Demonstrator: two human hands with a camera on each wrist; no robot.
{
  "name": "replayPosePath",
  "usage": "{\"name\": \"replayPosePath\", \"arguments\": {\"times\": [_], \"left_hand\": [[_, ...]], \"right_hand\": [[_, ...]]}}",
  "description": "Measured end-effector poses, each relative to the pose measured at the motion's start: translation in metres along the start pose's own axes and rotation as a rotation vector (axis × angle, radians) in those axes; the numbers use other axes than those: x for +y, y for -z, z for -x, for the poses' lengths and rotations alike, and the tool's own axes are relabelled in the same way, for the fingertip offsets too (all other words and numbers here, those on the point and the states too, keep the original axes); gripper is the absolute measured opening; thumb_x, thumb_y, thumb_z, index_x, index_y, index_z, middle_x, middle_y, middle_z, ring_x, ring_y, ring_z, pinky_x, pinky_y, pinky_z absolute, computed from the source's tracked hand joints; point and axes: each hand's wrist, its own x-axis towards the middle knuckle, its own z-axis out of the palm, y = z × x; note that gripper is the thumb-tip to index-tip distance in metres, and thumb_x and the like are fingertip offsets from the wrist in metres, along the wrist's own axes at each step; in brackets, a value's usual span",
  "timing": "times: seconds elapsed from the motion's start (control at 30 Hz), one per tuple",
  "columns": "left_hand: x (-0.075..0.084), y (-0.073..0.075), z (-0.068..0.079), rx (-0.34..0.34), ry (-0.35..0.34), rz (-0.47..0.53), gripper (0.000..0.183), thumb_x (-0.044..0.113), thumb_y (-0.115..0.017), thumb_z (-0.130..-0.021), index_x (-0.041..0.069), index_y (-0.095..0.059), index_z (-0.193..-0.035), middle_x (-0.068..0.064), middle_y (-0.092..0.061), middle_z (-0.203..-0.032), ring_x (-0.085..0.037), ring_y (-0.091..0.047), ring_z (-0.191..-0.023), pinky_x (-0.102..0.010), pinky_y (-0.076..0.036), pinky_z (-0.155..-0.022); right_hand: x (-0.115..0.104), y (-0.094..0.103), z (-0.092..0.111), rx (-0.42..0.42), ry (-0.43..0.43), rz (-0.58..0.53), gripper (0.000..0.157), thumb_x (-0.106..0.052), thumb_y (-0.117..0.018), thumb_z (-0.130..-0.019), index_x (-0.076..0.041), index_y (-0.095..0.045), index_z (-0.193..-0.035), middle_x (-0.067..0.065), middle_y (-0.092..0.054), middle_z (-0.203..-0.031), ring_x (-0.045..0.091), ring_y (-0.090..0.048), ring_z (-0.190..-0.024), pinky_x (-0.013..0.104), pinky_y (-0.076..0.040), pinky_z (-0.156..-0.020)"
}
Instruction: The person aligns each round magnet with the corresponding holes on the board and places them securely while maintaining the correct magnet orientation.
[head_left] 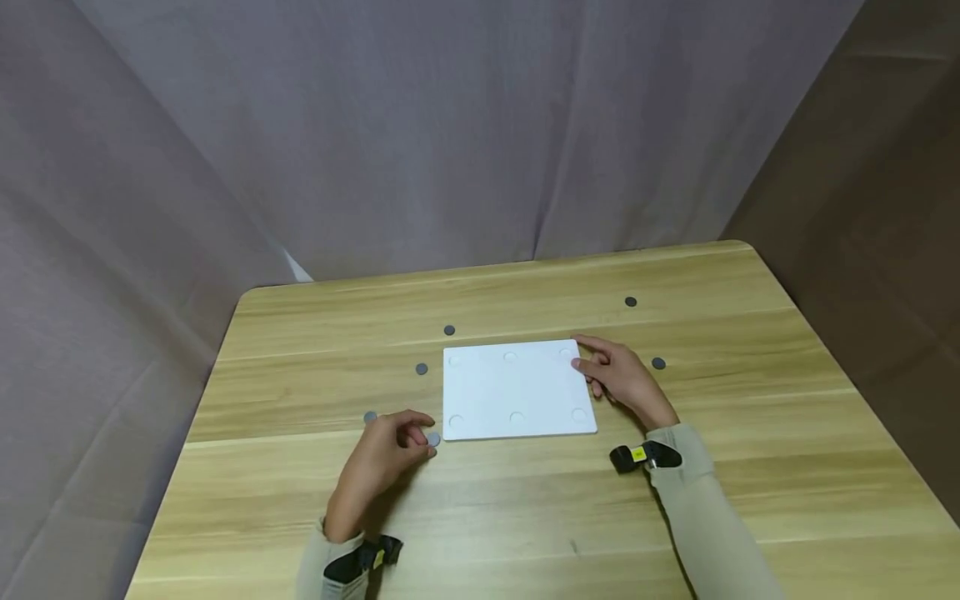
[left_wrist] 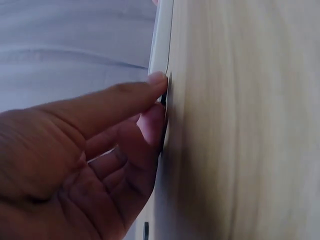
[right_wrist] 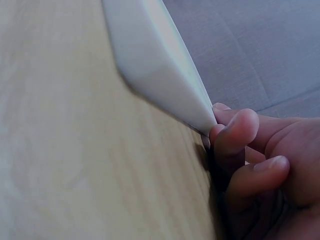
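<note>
Counter [head_left: 517, 517]: pale wood grain; far corners rounded; far edge meets a grey curtain [head_left: 420, 133]
Open room: wood runs wide from the board's near edge toward the person; broad spans at left and right; narrower strip behind
White board [head_left: 517, 388]: mid-counter, between the hands; long sides running left to right; near-left corner just beside the near disc
Board's look: thin, plain, rounded corners; six shallow round recesses, three along the far edge, three along the near
Near disc [head_left: 433, 438]: small, grey, flat; between left-hand fingertips
Left hand [head_left: 386, 454]: fingers curled about the near disc, one tip each side; whether they pinch it cannot be told
Right hand [head_left: 626, 379]: thumb on the board's top, fingers against its edge; pinching it near the far-right corner
Other discs: one [head_left: 370, 417] just beside the left hand; two [head_left: 422, 368] [head_left: 449, 330] off the board's far-left side; two [head_left: 631, 302] [head_left: 658, 363] beyond the right hand
</note>
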Motion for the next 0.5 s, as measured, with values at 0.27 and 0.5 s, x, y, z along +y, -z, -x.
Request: {"name": "replayPosePath", "arguments": {"times": [0.27,0.5], "left_hand": [[0.006,-0.005,0.0,0.08,0.013,-0.03,0.023,-0.004,-0.088,-0.081,0.002,-0.081,-0.102,0.002,-0.067,-0.073,-0.009,-0.059,-0.067,-0.022,-0.049,-0.063],[0.008,-0.011,0.001,0.138,0.062,-0.09,0.015,0.001,-0.09,-0.08,0.009,-0.084,-0.091,0.005,-0.07,-0.071,-0.007,-0.057,-0.065,-0.022,-0.046,-0.059]], "right_hand": [[-0.001,0.0,-0.003,0.006,-0.006,0.004,0.057,-0.02,-0.064,-0.108,-0.01,-0.045,-0.16,0.008,-0.059,-0.075,0.01,-0.051,-0.05,0.025,-0.038,-0.04],[-0.002,-0.002,0.001,0.01,-0.019,-0.007,0.057,-0.018,-0.065,-0.107,-0.008,-0.045,-0.16,0.007,-0.059,-0.075,0.011,-0.054,-0.052,0.025,-0.038,-0.041]]}}
